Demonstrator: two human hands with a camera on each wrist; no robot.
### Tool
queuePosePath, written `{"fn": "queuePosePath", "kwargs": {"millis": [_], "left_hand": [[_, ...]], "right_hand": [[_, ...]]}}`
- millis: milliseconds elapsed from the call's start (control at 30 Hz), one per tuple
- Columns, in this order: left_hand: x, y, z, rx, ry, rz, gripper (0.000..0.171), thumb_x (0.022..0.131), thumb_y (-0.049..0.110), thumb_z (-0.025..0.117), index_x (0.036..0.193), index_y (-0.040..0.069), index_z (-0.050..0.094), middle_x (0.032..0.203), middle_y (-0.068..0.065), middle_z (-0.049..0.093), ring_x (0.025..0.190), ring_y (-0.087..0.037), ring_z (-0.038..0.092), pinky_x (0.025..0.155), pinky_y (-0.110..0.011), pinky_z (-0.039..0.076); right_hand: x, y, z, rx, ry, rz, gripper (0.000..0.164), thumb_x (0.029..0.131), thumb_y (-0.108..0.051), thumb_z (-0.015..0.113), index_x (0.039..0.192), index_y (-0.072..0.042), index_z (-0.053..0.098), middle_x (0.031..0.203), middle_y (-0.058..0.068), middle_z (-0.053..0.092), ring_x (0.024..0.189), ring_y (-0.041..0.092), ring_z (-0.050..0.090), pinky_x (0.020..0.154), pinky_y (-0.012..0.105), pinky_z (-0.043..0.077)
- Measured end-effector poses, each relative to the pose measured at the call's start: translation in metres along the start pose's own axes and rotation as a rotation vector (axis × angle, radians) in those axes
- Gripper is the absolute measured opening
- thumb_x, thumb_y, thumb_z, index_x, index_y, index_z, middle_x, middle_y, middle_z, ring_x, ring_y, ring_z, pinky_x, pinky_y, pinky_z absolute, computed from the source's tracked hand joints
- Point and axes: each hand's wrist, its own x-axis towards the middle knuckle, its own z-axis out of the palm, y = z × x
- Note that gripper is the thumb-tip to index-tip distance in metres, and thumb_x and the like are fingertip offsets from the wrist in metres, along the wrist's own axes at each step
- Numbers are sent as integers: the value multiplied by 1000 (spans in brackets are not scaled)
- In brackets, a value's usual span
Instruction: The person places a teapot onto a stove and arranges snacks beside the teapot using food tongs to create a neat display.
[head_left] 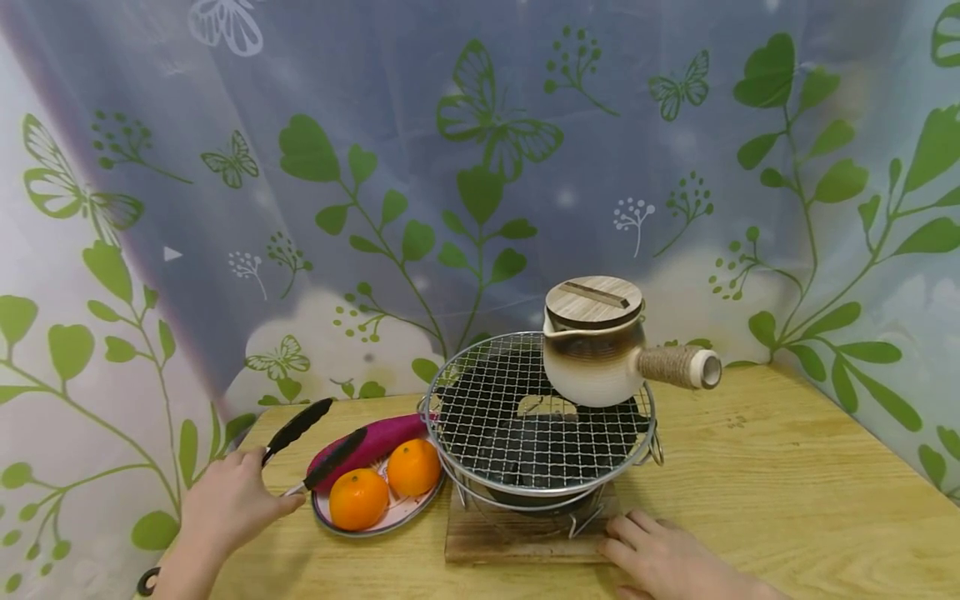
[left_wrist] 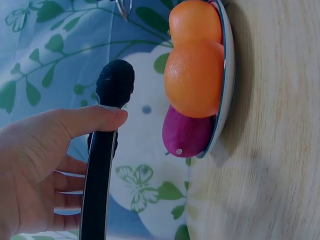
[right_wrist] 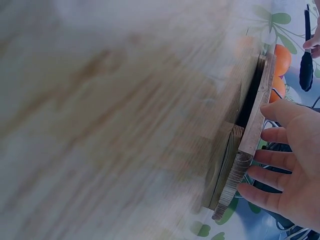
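Note:
My left hand grips a pair of tongs with black tips, which stand spread apart. One tip overlaps a long purple vegetable in the head view. That vegetable lies with two oranges on an oval plate just right of the hand. My right hand has its fingers relaxed, fingertips right at the right edge of a wooden board. On this board stands a round black stove topped by a wire grill.
A brown-and-cream clay pot sits at the grill's right back, its twine-wrapped handle jutting right. The wooden lid covers it. Behind the wooden table hangs a leaf-patterned curtain.

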Motion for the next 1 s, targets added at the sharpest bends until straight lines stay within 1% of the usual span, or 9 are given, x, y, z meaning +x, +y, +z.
{"fn": "queuePosePath", "kwargs": {"millis": [133,333,500,800,1000], "left_hand": [[-2,6,4,24,40,34,90,63,56,75,115,-14,52,109,-33,54,93,-51,51,74,-59,43],[-4,15,7,29,40,55,86,62,51,77,117,-11,52,112,-32,53,100,-50,48,74,-61,42],[-5,24,5,27,73,106,83,60,47,79,116,-9,54,111,-30,55,100,-48,49,78,-60,42],[-7,40,1,74,84,159,80,59,46,80,114,-6,56,109,-25,57,99,-45,51,79,-61,41],[-9,45,2,106,74,173,83,57,47,81,115,-7,56,110,-24,57,101,-44,50,79,-60,41]], "right_hand": [[-1,0,1,10,-13,5,37,75,-37,71,102,-14,60,96,1,53,81,15,49,58,24,44],[-1,0,1,10,-5,6,37,74,-36,71,102,-14,61,95,1,53,81,15,49,58,23,44],[0,0,1,9,3,7,37,74,-36,71,102,-15,60,96,1,53,81,15,49,58,24,44],[0,0,0,-14,28,-3,40,72,-36,73,102,-14,60,97,1,53,82,15,49,59,24,45],[0,0,0,1,4,3,39,72,-35,72,103,-14,60,97,2,53,82,16,50,57,24,45]]}}
